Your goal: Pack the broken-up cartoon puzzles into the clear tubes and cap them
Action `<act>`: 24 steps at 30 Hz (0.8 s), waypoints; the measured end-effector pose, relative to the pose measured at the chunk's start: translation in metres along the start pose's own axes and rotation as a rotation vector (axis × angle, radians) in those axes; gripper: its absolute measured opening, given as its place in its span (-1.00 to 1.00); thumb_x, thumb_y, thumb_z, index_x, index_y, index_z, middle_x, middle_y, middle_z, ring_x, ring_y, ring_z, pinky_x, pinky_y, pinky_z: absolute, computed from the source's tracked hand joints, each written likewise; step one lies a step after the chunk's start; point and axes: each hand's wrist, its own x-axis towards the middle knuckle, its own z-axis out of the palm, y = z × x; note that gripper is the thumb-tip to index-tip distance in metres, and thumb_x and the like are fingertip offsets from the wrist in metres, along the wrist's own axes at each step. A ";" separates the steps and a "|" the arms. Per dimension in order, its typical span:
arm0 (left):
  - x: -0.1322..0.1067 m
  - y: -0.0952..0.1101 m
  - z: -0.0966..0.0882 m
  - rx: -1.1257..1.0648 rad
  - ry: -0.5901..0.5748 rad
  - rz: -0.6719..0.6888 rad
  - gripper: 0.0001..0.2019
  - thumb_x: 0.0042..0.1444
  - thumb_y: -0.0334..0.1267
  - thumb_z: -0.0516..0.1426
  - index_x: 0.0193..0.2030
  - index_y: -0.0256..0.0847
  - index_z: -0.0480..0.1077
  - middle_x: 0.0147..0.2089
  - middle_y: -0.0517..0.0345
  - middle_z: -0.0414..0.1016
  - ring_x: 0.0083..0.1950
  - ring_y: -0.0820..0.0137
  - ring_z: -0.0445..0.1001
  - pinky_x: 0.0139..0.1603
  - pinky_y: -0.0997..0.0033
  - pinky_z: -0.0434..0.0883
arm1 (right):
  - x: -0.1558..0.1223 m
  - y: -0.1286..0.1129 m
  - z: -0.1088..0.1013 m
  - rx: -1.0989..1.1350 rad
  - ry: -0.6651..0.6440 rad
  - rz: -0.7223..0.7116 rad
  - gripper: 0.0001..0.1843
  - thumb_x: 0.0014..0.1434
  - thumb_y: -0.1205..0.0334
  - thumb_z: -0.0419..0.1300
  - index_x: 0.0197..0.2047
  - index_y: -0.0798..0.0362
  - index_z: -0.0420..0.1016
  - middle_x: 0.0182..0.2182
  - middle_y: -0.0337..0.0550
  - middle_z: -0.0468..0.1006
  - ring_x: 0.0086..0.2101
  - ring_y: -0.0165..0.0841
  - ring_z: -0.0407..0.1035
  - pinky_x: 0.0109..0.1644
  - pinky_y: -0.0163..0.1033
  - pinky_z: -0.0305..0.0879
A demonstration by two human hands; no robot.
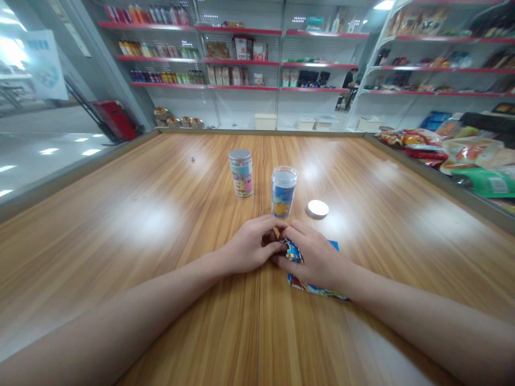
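Note:
A colourful, mostly blue packet lies crumpled on the table in front of me. My right hand covers much of it, its fingers bent round the packet's left end. My left hand meets it there, with thumb and fingers closed at the same end; the fingertips are partly hidden. Just beyond the hands stands an open clear jar with a blue and yellow cartoon label. To its right a round silvery lid rests flat. Farther left is an upright jar with a metal lid and a cartoon label.
The wooden table has a raised rim. A tiny object lies at its far left. Bagged goods and a green package sit beyond the right rim. Stocked shelves line the back. A person is far off.

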 end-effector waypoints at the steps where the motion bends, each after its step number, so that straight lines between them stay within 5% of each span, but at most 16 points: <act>1: 0.000 0.001 0.000 -0.070 0.010 -0.031 -0.76 0.17 -0.35 0.15 -0.01 -0.28 0.42 -0.16 0.07 0.47 -0.32 0.47 0.44 -0.31 0.48 0.41 | 0.000 -0.001 -0.001 0.007 0.001 0.000 -0.70 0.21 0.05 0.24 -0.15 0.09 0.34 -0.18 -0.05 0.41 -0.18 -0.22 0.35 -0.11 -0.10 0.33; 6: -0.001 -0.001 -0.004 -0.133 0.297 -0.179 -0.79 0.12 -0.40 0.06 -0.15 -0.30 0.47 -0.31 0.12 0.47 -0.38 0.47 0.42 -0.38 0.51 0.38 | 0.001 -0.011 -0.006 -0.028 -0.062 -0.060 -0.26 0.09 -0.35 0.23 0.05 0.13 0.37 -0.06 0.06 0.39 -0.08 -0.10 0.30 0.02 0.05 0.31; 10: 0.002 -0.003 -0.005 -0.140 0.389 -0.253 -0.80 0.14 -0.32 0.04 -0.21 -0.29 0.47 -0.42 0.18 0.42 -0.45 0.49 0.35 -0.44 0.50 0.31 | 0.003 -0.015 -0.005 -0.111 -0.139 -0.196 -0.11 0.08 -0.41 0.20 0.29 0.02 0.28 0.09 0.10 0.34 0.05 0.02 0.20 0.12 0.17 0.21; 18: 0.004 0.000 -0.006 -0.177 0.369 -0.308 -0.75 0.17 -0.24 0.02 -0.22 -0.28 0.49 -0.51 0.23 0.31 -0.51 0.49 0.28 -0.51 0.50 0.21 | 0.004 -0.015 -0.001 -0.127 -0.162 -0.239 -0.61 0.27 -0.09 0.18 -0.04 0.05 0.46 -0.12 -0.02 0.42 -0.08 -0.15 0.24 0.01 0.00 0.22; 24: 0.002 0.000 -0.006 -0.185 0.356 -0.292 -0.69 0.21 -0.19 -0.01 -0.24 -0.30 0.51 -0.51 0.20 0.32 -0.50 0.47 0.28 -0.50 0.48 0.21 | 0.003 -0.013 0.002 -0.116 -0.135 -0.282 -0.77 0.30 0.06 0.16 -0.25 0.07 0.42 -0.27 -0.10 0.44 -0.23 -0.26 0.27 -0.15 -0.14 0.21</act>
